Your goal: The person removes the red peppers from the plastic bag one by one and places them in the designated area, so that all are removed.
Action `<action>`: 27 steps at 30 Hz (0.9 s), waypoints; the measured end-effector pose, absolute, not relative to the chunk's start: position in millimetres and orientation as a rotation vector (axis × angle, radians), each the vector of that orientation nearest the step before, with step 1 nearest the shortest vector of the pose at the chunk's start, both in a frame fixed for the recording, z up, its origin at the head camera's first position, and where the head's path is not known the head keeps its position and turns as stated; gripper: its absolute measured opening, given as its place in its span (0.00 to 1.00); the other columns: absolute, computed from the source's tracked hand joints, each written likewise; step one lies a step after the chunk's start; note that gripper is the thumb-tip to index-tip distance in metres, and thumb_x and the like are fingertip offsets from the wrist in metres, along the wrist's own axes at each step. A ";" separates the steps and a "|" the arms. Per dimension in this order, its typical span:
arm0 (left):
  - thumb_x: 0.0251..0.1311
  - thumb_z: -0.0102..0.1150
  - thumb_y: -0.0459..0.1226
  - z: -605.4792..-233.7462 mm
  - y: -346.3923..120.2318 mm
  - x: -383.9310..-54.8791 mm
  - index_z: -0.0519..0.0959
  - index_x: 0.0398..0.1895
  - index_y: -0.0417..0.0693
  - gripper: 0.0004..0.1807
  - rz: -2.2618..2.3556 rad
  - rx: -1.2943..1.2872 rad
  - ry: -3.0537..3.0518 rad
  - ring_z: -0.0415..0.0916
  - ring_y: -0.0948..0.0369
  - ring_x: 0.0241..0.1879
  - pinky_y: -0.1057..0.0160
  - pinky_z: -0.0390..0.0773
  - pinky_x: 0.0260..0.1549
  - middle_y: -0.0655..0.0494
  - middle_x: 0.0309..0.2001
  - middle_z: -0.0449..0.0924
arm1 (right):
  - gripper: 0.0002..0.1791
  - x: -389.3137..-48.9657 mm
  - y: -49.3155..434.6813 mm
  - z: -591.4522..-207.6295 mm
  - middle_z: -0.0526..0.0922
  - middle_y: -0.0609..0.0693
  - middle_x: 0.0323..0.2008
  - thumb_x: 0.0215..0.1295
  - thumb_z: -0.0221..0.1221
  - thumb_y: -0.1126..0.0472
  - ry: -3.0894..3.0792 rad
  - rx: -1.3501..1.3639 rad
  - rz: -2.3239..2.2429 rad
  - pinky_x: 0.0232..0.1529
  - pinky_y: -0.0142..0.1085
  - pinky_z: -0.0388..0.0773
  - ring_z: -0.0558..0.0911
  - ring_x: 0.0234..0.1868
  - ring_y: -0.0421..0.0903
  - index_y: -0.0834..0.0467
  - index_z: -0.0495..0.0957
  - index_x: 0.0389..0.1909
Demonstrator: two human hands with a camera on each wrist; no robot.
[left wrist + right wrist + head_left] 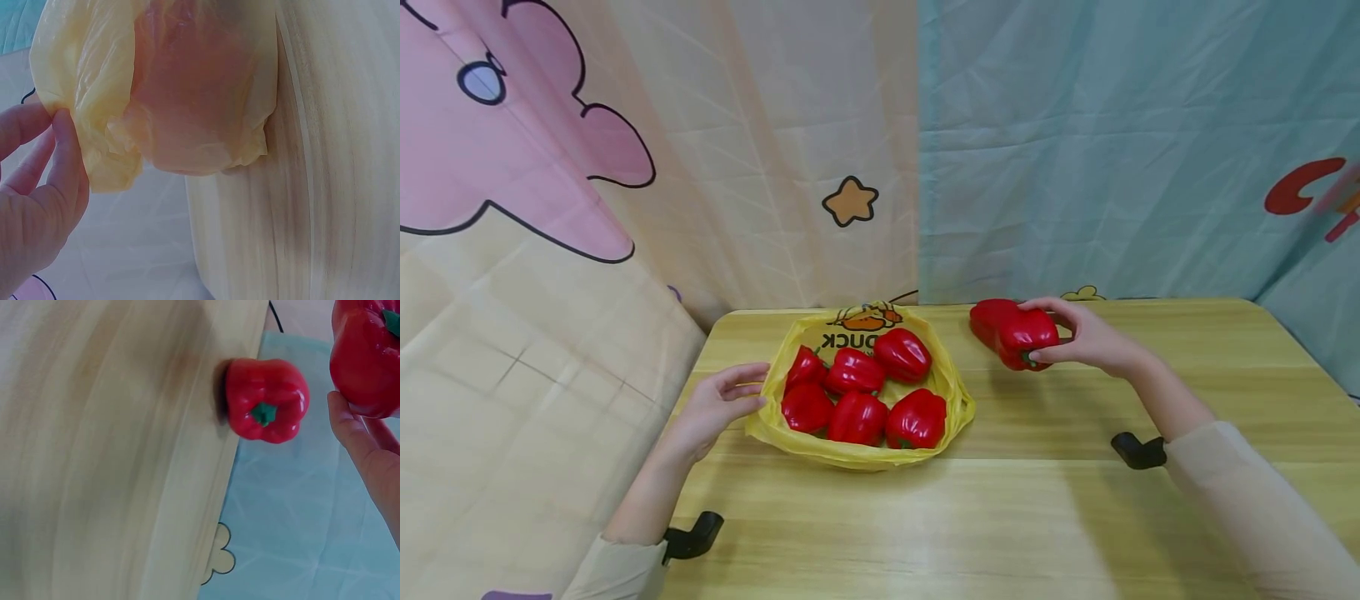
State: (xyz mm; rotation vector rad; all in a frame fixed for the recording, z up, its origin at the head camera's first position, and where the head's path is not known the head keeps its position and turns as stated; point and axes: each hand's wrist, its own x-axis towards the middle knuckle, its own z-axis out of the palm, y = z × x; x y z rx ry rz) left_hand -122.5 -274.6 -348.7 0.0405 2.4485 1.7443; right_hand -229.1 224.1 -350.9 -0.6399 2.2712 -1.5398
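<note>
A yellow plastic bag (850, 457) stands with its mouth wide on the table, and several red bell peppers (856, 371) lie inside it. At the bag's left edge, my left hand (718, 408) pinches the thin plastic (103, 119) between thumb and fingers, as the left wrist view shows. My right hand (1093, 337) grips another red bell pepper (1028, 332) with a green stem, right of the bag and raised above the table. Just behind it, partly covered in the head view, a further bell pepper (265, 400) sits on the table near the back edge.
The wooden table (1000, 525) reaches back to a printed curtain (1022, 150). Its left edge runs close to my left forearm. Black mounts (1138, 451) stick out from both wrists.
</note>
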 end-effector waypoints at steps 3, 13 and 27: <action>0.58 0.56 0.25 -348.7 -274.7 -122.4 0.63 0.63 0.29 0.28 1.748 0.037 2.443 0.74 0.61 0.46 0.68 0.78 0.42 0.31 0.58 0.65 | 0.37 -228.5 230.2 -356.8 0.62 0.59 0.60 0.51 0.67 0.66 2.308 -0.631 -1.542 0.39 0.42 0.81 0.63 0.56 0.58 0.57 0.62 0.63; 0.57 0.56 0.24 -349.6 -275.6 -122.6 0.63 0.63 0.28 0.28 1.765 0.052 2.431 0.75 0.66 0.44 0.68 0.78 0.42 0.30 0.58 0.65 | 0.35 -225.7 243.0 -375.4 0.64 0.58 0.58 0.53 0.66 0.65 2.356 -0.583 -1.554 0.39 0.41 0.80 0.65 0.54 0.55 0.59 0.62 0.63; 0.58 0.56 0.25 -350.8 -275.9 -122.6 0.63 0.63 0.29 0.28 1.770 0.052 2.423 0.75 0.66 0.45 0.68 0.78 0.42 0.31 0.58 0.65 | 0.36 -224.9 255.7 -391.0 0.62 0.59 0.60 0.56 0.64 0.62 2.369 -0.479 -1.559 0.41 0.39 0.79 0.64 0.55 0.55 0.58 0.60 0.64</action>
